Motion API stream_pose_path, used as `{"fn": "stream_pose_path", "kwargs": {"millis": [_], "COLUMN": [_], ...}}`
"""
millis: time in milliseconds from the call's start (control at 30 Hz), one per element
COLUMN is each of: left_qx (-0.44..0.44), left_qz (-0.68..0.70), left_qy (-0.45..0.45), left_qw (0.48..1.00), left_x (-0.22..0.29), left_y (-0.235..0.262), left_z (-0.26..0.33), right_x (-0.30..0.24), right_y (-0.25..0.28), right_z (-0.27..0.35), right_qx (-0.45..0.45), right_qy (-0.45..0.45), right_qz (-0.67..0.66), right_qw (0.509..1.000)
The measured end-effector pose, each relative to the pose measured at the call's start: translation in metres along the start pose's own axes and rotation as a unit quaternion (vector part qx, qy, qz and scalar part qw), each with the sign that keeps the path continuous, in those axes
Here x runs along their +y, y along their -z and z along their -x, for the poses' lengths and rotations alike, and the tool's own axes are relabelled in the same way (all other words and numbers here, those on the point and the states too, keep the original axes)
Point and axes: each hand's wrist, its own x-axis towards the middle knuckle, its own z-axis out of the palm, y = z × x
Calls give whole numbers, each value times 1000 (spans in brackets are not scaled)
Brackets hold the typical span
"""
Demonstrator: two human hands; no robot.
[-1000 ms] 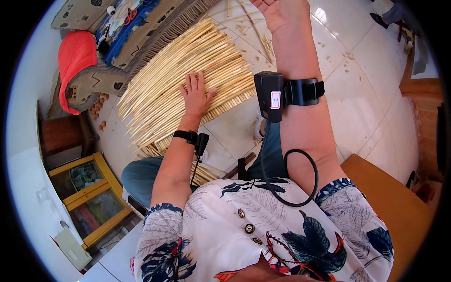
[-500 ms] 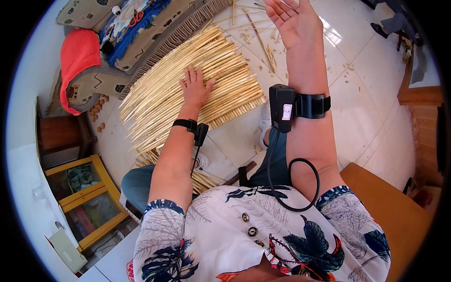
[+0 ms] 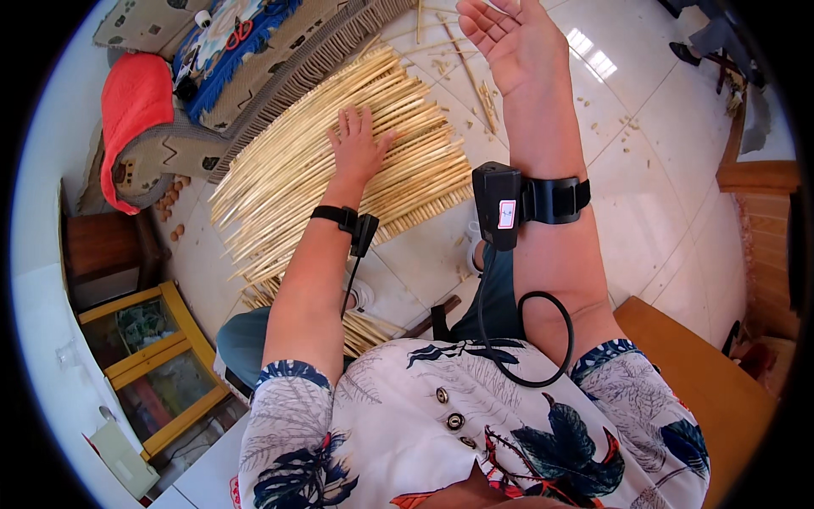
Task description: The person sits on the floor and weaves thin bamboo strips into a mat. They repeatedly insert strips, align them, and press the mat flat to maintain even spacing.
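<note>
A mat of pale yellow stalks [image 3: 280,165], laid closely side by side, rests on the floor in front of me. My left hand [image 3: 356,150] lies flat on it with the fingers spread. Raised at the top edge, right of the mat, my right hand [image 3: 513,51] shows its palm, fingers loosely bent and apart; part of it is cut off by the frame. Nothing is visible in that palm. Each forearm wears a black strapped device, one near the left wrist [image 3: 362,233] and a larger one on the right forearm [image 3: 500,204].
A sofa with a fringed cover [image 3: 292,85] stands beside the mat, with a red cloth [image 3: 136,102] over its arm. Loose stalks [image 3: 466,64] and scraps lie on the tiles. A yellow-framed cabinet [image 3: 153,365] is at left, a brown board [image 3: 678,373] at right. Another person's leg [image 3: 712,42] shows far right.
My right hand and forearm have shifted slightly left and down in view. The left hand stays flat on the stalks, slightly farther right against the frame. The whole view has moved a little.
</note>
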Motion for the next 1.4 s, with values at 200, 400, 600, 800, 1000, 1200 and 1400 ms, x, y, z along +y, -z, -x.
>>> {"fn": "stream_pose_path", "kwargs": {"millis": [200,400,600,800,1000,1200,1400], "left_qx": [-24,-16,-15,-7,22,-1,-7], "left_qz": [2,17,-8,-29,-18,-5,15], "left_qy": [6,8,59,55,25,21,22], "left_qw": [1000,1000,998,998,999,1000,1000], "left_x": [12,7,-14,-6,-5,4,11], "left_y": [-3,1,-4,-8,-12,-15,-11], "left_z": [-2,-11,-25,-21,-23,-31,-31], "right_x": [2,-1,-1,1,1,2,7], "right_y": [0,-4,-1,-2,-4,-6,-5], "right_z": [0,5,5,6,10,12,11], "right_qx": [0,7,4,2,3,-2,-4], "right_qy": [-1,-6,-11,-14,-17,-22,-29], "right_qz": [7,7,2,8,13,7,16], "right_qw": [1000,1000,1000,1000,1000,1000,999]}}
